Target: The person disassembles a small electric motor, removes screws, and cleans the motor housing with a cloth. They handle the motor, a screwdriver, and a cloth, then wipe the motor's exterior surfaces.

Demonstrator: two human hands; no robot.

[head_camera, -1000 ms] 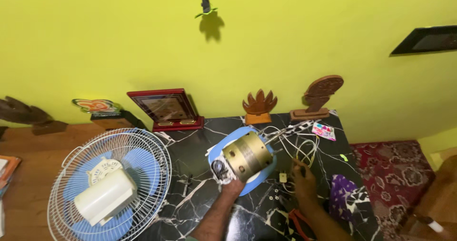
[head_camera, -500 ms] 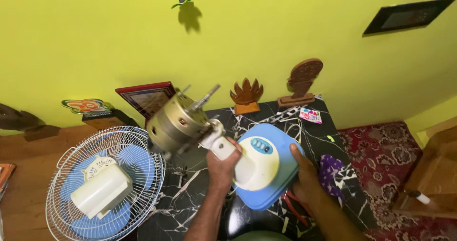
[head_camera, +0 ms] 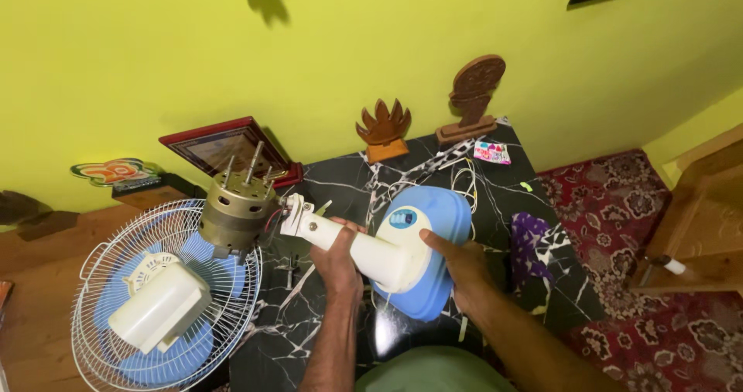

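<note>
We are holding a stripped table fan above the black marble table (head_camera: 542,299).

Our left hand (head_camera: 338,256) is wrapping closed around the white fan neck (head_camera: 352,245), just right of the bare motor (head_camera: 234,210); our right hand (head_camera: 458,262) is pressing, fingers seemingly spread, against the blue base (head_camera: 429,229). The wire fan guard (head_camera: 166,299) is lying to the left.
</note>
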